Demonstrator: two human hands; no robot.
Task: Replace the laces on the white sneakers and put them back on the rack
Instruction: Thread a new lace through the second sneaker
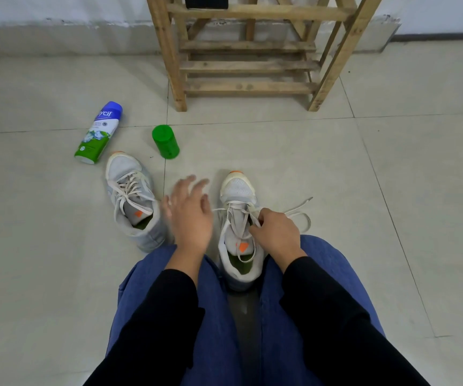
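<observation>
Two white sneakers with orange toe tips stand on the tiled floor. The right sneaker (238, 190) sits between my knees, its cream lace (297, 213) loosened and trailing out to the right. My right hand (276, 234) pinches the lace at the tongue. The left sneaker (133, 196) stands further left, still laced. My left hand (190, 213) hovers between the two shoes with fingers spread, blurred, holding nothing. The wooden rack (248, 65) stands ahead against the wall.
A blue and green spray can (98, 133) lies on its side at the left. Its green cap (165, 142) lies near the left sneaker's toe. A dark item (206, 1) rests on an upper rack shelf. My legs in blue trousers fill the foreground.
</observation>
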